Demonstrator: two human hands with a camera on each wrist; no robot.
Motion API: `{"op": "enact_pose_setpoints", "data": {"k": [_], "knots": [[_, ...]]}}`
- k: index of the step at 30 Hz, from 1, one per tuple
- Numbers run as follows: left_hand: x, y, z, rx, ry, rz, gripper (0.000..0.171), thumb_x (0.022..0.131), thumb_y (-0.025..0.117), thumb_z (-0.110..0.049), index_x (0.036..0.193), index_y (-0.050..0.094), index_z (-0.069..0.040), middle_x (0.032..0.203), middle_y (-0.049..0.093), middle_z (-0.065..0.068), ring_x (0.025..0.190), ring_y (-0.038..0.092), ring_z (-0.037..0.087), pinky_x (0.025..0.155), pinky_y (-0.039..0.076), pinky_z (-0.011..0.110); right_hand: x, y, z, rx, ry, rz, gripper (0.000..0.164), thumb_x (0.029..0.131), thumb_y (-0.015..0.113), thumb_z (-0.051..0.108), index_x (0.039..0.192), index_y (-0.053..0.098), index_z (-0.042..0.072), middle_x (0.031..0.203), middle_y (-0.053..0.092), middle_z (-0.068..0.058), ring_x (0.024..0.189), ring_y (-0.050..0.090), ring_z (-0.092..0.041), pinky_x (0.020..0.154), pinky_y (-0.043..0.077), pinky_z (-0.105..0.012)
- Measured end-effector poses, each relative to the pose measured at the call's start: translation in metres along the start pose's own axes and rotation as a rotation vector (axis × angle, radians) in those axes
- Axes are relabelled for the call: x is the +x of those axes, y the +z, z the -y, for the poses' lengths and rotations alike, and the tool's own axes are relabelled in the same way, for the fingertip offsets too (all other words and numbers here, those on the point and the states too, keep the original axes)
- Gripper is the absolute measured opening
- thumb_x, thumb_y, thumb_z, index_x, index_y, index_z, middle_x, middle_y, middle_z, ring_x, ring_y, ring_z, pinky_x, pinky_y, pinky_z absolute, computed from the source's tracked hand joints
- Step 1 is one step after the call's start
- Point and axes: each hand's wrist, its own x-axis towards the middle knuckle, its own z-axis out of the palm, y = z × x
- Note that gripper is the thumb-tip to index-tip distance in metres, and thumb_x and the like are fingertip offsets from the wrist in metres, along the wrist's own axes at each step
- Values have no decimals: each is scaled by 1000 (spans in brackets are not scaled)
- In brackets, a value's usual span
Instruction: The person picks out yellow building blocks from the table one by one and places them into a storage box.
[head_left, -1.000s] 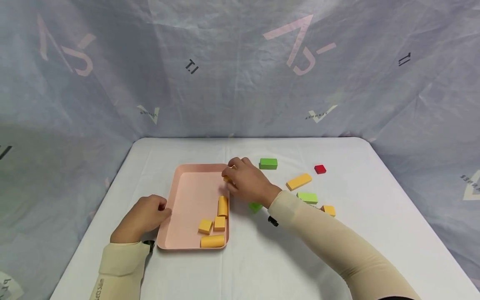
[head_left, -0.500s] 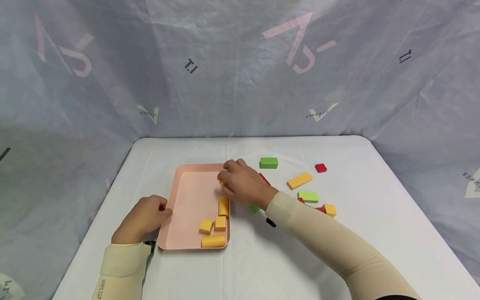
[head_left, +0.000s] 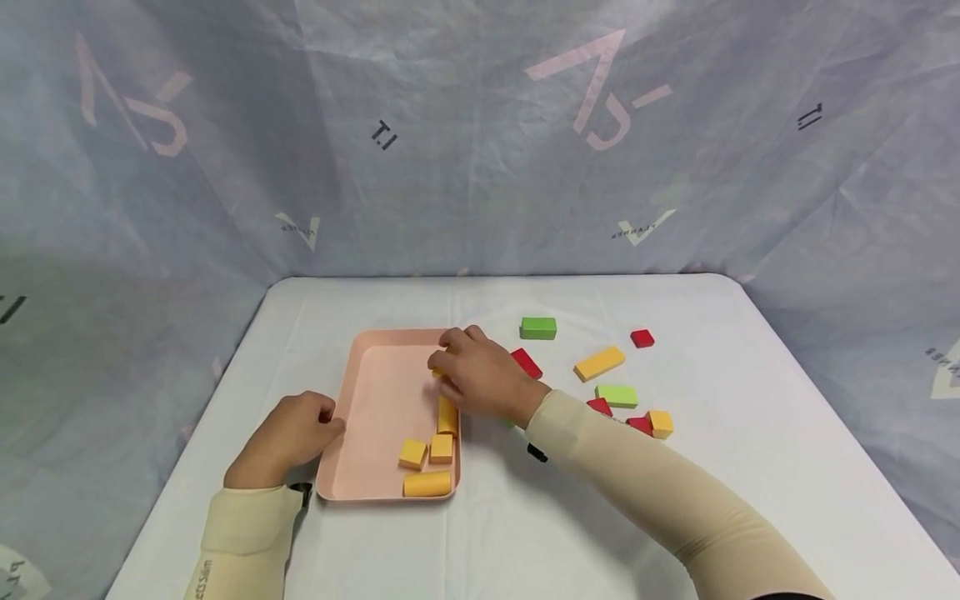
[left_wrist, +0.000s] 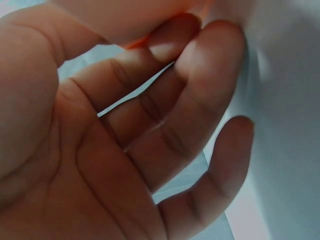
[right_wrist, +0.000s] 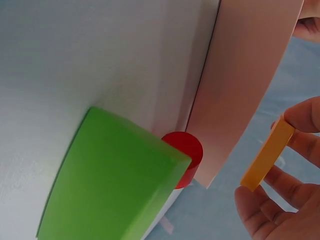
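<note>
My left hand (head_left: 288, 437) holds the left rim of the pink tray (head_left: 375, 400), with the thumb at the edge and the fingers curled beside the wall. In the left wrist view those fingers (left_wrist: 165, 135) meet the tray's side. Over the tray's upper right part, my right hand (head_left: 483, 375) pinches a yellow block (right_wrist: 268, 155) between thumb and fingertips; the head view mostly hides it. Inside the tray lie a yellow cylinder (head_left: 427, 484), another yellow cylinder (head_left: 447, 417) along the right wall, and two yellow cubes (head_left: 412, 454).
Right of the tray lie a green block (head_left: 538, 328), a red block (head_left: 527, 363), a long yellow block (head_left: 599, 364), a light green block (head_left: 617, 396), a yellow cube (head_left: 660, 424) and several red pieces. The right wrist view shows a red cylinder (right_wrist: 187, 147) beside a large green block (right_wrist: 110, 180).
My right hand has moved left and slightly toward me over the tray, carrying the yellow block. More red blocks show behind its arm. The left hand stays on the tray rim.
</note>
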Motion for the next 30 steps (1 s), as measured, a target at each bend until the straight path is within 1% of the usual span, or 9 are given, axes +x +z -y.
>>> {"op": "enact_pose_setpoints", "data": {"k": [4, 8, 13, 16, 21, 30], "knots": [[0, -1, -1, -5, -13, 1, 31, 83, 60, -13, 56, 43, -13, 50, 34, -2, 46, 36, 14, 44, 30, 29, 1, 1, 2, 0, -12, 2, 20, 88, 53, 30, 105, 62, 26, 117, 48, -1, 99, 39, -18, 83, 41, -29], [0, -1, -1, -1, -11, -2, 31, 83, 60, -14, 56, 44, -13, 50, 35, -2, 46, 37, 14, 44, 31, 29, 1, 1, 5, 3, -45, -15, 20, 87, 53, 28, 104, 62, 25, 114, 49, -1, 98, 40, -18, 83, 40, -30], [1, 0, 0, 1, -14, 4, 31, 83, 60, -14, 56, 44, -13, 50, 35, -2, 46, 37, 14, 44, 31, 29, 2, 3, 8, 7, -112, -32, 19, 86, 52, 24, 102, 63, 22, 109, 51, -2, 106, 40, -19, 91, 36, -32], [2, 0, 1, 0, -10, 3, 32, 83, 60, -14, 56, 44, -14, 50, 35, -3, 46, 37, 14, 44, 31, 29, 3, 4, 10, 6, -137, -36, 20, 86, 51, 23, 101, 63, 21, 107, 51, -1, 109, 38, -19, 94, 34, -34], [2, 0, 1, -5, -3, 2, 32, 83, 61, -14, 56, 43, -14, 49, 35, -3, 46, 37, 14, 44, 31, 29, 4, 4, 13, 1, -143, -30, 22, 86, 51, 25, 104, 63, 22, 109, 50, 1, 112, 36, -20, 96, 34, -32], [1, -1, 0, -17, -4, 2, 31, 82, 61, -14, 56, 45, -14, 50, 36, -3, 46, 38, 14, 44, 31, 29, 4, 5, 16, -8, -145, -23, 23, 86, 52, 26, 104, 64, 23, 109, 50, 1, 111, 35, -19, 94, 35, -31]]}}
